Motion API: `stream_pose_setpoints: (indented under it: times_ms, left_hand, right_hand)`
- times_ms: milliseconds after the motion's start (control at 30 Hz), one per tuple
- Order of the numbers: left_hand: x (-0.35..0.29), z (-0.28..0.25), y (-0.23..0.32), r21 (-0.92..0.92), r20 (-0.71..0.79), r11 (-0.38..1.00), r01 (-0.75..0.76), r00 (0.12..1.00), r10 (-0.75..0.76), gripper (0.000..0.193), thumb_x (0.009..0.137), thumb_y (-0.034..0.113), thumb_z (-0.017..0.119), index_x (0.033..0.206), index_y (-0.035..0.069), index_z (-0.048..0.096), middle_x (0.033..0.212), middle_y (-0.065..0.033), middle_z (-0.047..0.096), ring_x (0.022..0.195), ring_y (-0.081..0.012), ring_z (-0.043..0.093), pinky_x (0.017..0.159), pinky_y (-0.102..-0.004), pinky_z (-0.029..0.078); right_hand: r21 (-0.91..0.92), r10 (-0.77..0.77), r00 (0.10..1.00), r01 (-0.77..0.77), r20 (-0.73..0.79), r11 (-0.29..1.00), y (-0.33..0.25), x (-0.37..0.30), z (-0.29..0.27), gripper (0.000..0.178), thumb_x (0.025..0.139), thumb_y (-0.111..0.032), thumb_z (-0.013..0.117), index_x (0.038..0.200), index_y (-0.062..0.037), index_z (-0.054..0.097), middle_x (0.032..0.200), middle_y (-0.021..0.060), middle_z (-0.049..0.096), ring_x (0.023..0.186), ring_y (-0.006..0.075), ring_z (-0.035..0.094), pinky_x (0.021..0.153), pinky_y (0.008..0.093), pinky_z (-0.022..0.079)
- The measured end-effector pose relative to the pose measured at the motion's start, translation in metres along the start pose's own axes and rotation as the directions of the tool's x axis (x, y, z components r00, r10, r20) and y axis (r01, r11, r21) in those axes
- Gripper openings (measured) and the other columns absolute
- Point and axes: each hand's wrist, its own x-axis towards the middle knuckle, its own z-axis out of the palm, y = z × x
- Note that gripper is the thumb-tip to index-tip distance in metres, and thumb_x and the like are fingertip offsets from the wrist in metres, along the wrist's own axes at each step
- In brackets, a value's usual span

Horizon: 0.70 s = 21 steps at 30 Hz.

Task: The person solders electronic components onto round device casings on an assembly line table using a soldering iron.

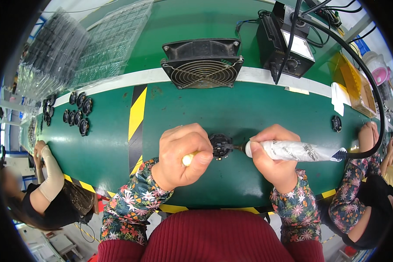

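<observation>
A small round black part with metal bits (221,146) lies on the green bench between my two hands. My left hand (184,153) is closed around a tool with a pale yellow handle end (188,159); its working end is hidden behind my fingers. Those fingers sit right against the left side of the black part. In my right hand (275,159) is a soldering iron (299,150), its grip wrapped in white printed film and a thick black cable running from its rear. The iron's metal tip reaches leftward to the black part, and whether they touch I cannot tell.
A black fan with a wire grille (203,72) stands beyond my hands. Behind it, to the right, is a black soldering station (288,48). Several round black parts (78,111) lie at left near stacked clear trays (105,43); another (336,124) lies at right. Co-workers sit on both sides.
</observation>
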Motion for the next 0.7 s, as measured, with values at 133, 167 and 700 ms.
stream_pose_setpoints:
  times_ms: [133, 167, 700]
  left_hand:
    - [-0.0002, 0.0004, -0.0005, -0.002, -0.002, 1.0, 0.003, 1.0, -0.003, 0.043, 0.094, 0.037, 0.046, 0.069, 0.004, 0.055, 0.068, -0.01, 0.061, 0.057, -0.0202, 0.057, 0.053, -0.0296, 0.045]
    - [0.0006, 0.0018, -0.002, -0.016, -0.027, 1.0, -0.024, 0.999, 0.024, 0.037, 0.091, 0.033, 0.051, 0.068, 0.004, 0.055, 0.066, -0.0085, 0.059, 0.055, -0.0199, 0.055, 0.05, -0.0296, 0.044]
    - [0.0001, 0.005, -0.0063, -0.023, -0.075, 0.997, -0.08, 0.994, 0.078, 0.029, 0.086, 0.026, 0.059, 0.065, 0.007, 0.053, 0.063, -0.0045, 0.056, 0.05, -0.0189, 0.052, 0.046, -0.0294, 0.04]
  right_hand:
    - [0.015, -0.005, 1.0, 0.005, -0.008, 1.0, -0.0005, 0.0005, 0.0005, 0.013, 0.069, -0.006, 0.071, 0.068, -0.0035, 0.059, 0.061, 0.0048, 0.061, 0.05, 0.0158, 0.058, 0.048, 0.026, 0.045]
    - [0.019, 0.002, 1.0, -0.002, -0.003, 1.0, -0.0009, 0.0006, -0.0001, 0.012, 0.069, -0.005, 0.071, 0.068, -0.0035, 0.059, 0.061, 0.0048, 0.061, 0.05, 0.0157, 0.058, 0.048, 0.026, 0.044]
    - [0.034, 0.027, 0.999, -0.028, 0.035, 0.999, -0.0033, 0.0008, -0.0001, 0.012, 0.069, -0.004, 0.069, 0.067, -0.0033, 0.058, 0.061, 0.0045, 0.06, 0.049, 0.0147, 0.057, 0.048, 0.0258, 0.044]
